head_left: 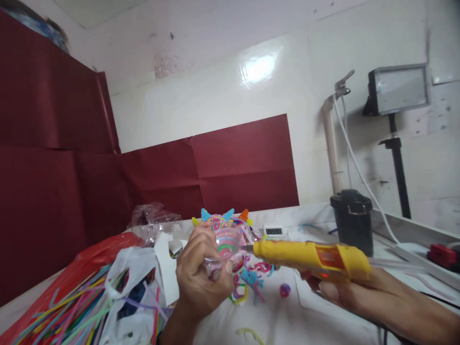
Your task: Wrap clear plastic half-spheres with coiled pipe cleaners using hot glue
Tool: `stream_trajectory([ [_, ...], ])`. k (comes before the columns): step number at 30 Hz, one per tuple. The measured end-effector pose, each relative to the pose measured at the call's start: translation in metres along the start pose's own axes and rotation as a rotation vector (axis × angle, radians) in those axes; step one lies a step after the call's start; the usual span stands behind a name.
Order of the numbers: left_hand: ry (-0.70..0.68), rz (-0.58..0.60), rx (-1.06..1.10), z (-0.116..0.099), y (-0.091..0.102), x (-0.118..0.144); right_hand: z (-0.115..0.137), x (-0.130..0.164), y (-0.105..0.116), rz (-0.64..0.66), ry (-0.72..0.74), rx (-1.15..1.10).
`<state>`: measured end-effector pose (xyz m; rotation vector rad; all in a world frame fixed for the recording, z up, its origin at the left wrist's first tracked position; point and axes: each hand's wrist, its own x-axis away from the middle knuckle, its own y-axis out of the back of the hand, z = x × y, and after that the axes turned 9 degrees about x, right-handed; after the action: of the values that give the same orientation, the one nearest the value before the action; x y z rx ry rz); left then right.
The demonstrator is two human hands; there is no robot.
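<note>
Above the white bench [316, 316], my left hand [199, 275] holds a clear plastic ball [227, 244] stuffed with coloured pipe cleaners, my fingers [201, 242] clamped around its near side. My right hand [345, 290] grips a yellow glue gun [312, 258], fingers closed on its body, with the nozzle tip touching the ball's right side. Just behind the ball lie finished colourful balls [224, 220] and loose curled pieces [251, 282]. At lower left, a bag of long pipe cleaners [82, 306] spills out. A black container [354, 220] stands well apart to the right.
</note>
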<state>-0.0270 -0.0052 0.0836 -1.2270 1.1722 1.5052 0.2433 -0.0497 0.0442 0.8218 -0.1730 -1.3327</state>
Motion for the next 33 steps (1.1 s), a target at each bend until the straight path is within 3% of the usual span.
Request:
stream_trajectory([
  [7,0.007,0.013,-0.020,-0.003,0.002,0.000,-0.009,-0.001,0.000,-0.032,0.039,-0.056],
  [14,0.008,0.004,-0.012,-0.006,0.000,-0.004,0.011,-0.004,0.004,-0.052,0.081,-0.027],
  [26,0.011,-0.035,0.017,-0.007,-0.003,-0.009,0.019,0.003,0.004,-0.037,0.096,0.062],
  [33,0.015,-0.035,0.023,-0.005,-0.004,-0.007,0.027,0.007,0.000,-0.153,0.199,0.185],
])
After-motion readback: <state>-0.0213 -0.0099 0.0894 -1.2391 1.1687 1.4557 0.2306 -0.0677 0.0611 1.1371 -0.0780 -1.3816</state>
